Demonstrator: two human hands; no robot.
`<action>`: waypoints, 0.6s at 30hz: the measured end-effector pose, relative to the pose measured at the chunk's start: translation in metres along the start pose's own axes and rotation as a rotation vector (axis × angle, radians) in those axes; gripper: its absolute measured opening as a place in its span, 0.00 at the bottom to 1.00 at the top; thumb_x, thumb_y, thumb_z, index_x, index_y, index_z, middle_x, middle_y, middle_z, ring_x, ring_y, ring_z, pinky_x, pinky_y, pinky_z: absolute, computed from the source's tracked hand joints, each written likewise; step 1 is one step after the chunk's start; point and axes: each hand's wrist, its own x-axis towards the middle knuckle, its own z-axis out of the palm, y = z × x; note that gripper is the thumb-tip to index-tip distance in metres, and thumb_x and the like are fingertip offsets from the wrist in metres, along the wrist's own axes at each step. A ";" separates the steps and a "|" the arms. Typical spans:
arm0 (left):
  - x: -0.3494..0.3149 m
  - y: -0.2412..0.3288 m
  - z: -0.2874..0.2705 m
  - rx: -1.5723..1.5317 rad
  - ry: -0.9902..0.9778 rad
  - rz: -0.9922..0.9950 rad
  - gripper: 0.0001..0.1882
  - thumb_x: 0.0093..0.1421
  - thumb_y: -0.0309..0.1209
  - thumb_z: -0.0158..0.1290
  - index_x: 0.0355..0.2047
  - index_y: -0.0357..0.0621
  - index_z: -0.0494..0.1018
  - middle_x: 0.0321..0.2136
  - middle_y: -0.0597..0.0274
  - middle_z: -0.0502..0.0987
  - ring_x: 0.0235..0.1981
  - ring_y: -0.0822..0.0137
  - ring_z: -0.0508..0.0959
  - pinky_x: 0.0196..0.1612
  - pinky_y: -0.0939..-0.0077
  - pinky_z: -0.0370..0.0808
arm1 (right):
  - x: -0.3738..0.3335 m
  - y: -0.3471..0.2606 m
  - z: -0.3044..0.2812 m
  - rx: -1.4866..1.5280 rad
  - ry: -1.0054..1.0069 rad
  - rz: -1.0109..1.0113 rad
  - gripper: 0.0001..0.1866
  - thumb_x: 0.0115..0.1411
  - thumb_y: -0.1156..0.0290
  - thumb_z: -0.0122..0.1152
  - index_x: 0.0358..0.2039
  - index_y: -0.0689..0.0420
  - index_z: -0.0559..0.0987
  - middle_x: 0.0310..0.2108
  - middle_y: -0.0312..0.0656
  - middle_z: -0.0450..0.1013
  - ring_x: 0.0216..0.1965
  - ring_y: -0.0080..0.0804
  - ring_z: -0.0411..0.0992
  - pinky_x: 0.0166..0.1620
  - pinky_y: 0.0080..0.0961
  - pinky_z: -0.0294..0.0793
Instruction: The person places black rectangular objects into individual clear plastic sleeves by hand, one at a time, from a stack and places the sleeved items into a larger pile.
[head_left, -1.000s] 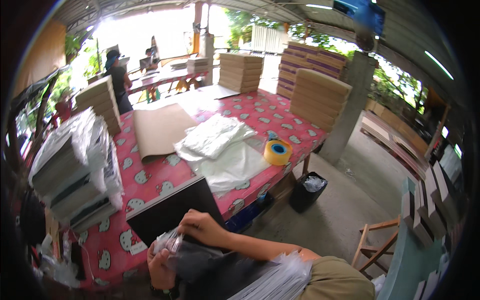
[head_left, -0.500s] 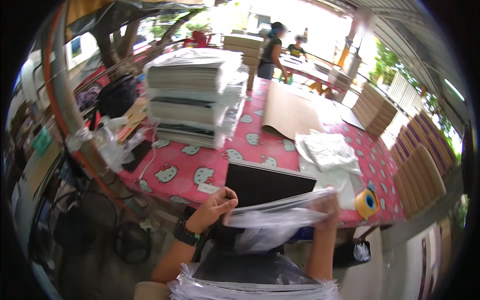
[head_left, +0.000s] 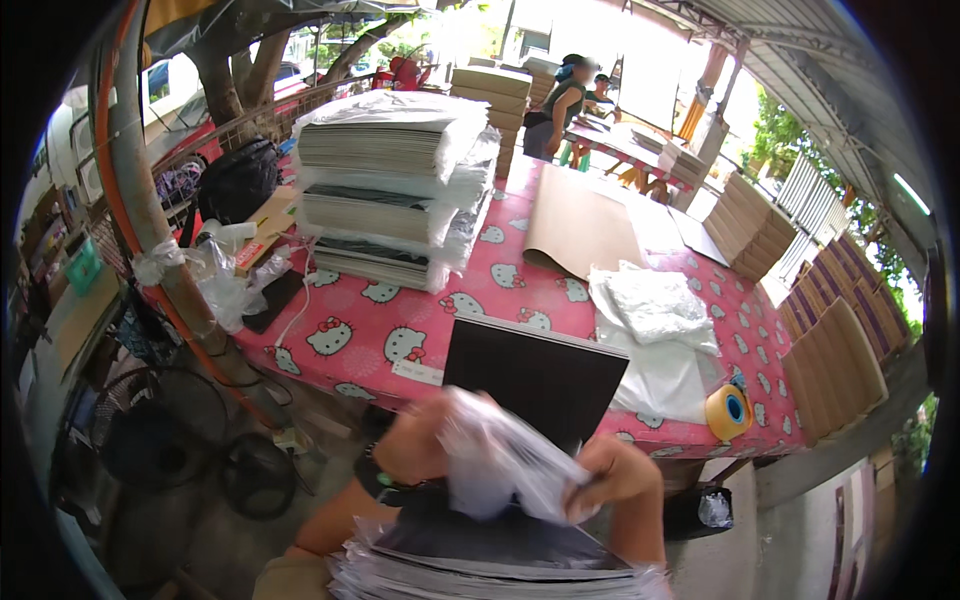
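A clear plastic bag (head_left: 505, 455), crumpled and blurred by motion, stretches between my two hands. My left hand (head_left: 412, 438) grips its upper left end, with the fingers partly behind the film. The lower right end is pinched in my right hand (head_left: 622, 476). Just beyond the bag lies a stack of black-topped sheets (head_left: 530, 372) at the table's near edge. Below my hands, close to my body, is a pile of plastic bags (head_left: 480, 575) with a dark sheet-like surface showing on it.
On the pink patterned table (head_left: 400, 320) stand tall plastic-wrapped stacks (head_left: 375, 155). Brown paper (head_left: 580, 220), white plastic packaging (head_left: 655, 310) and a yellow tape roll (head_left: 729, 412) lie to the right. A metal post (head_left: 175, 290) rises at left. Two people (head_left: 560, 105) are at the back.
The bag, earlier held nearly level, now slopes down to the right and is bunched. My left hand has moved down onto it; my right hand has come lower and inward.
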 end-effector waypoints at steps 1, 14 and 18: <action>-0.006 0.001 -0.020 -0.244 -0.005 0.146 0.20 0.57 0.44 0.41 0.42 0.42 0.67 0.34 0.58 0.72 0.37 0.64 0.72 0.42 0.69 0.68 | -0.006 0.001 0.000 0.076 -0.287 -0.093 0.05 0.47 0.74 0.61 0.20 0.63 0.75 0.14 0.35 0.68 0.20 0.23 0.68 0.25 0.19 0.67; -0.006 0.011 -0.040 0.060 -0.160 0.298 0.21 0.59 0.41 0.37 0.46 0.38 0.62 0.36 0.48 0.70 0.35 0.58 0.72 0.39 0.63 0.70 | -0.037 0.052 0.021 0.292 -0.295 -0.011 0.25 0.38 0.61 0.68 0.29 0.70 0.74 0.24 0.46 0.73 0.27 0.34 0.71 0.32 0.26 0.67; -0.022 0.036 -0.074 0.085 0.192 0.320 0.22 0.58 0.43 0.37 0.45 0.41 0.63 0.38 0.50 0.69 0.38 0.57 0.72 0.41 0.60 0.69 | -0.042 0.061 0.013 0.471 0.049 -0.453 0.29 0.37 0.60 0.69 0.33 0.71 0.74 0.30 0.52 0.72 0.33 0.39 0.71 0.36 0.29 0.67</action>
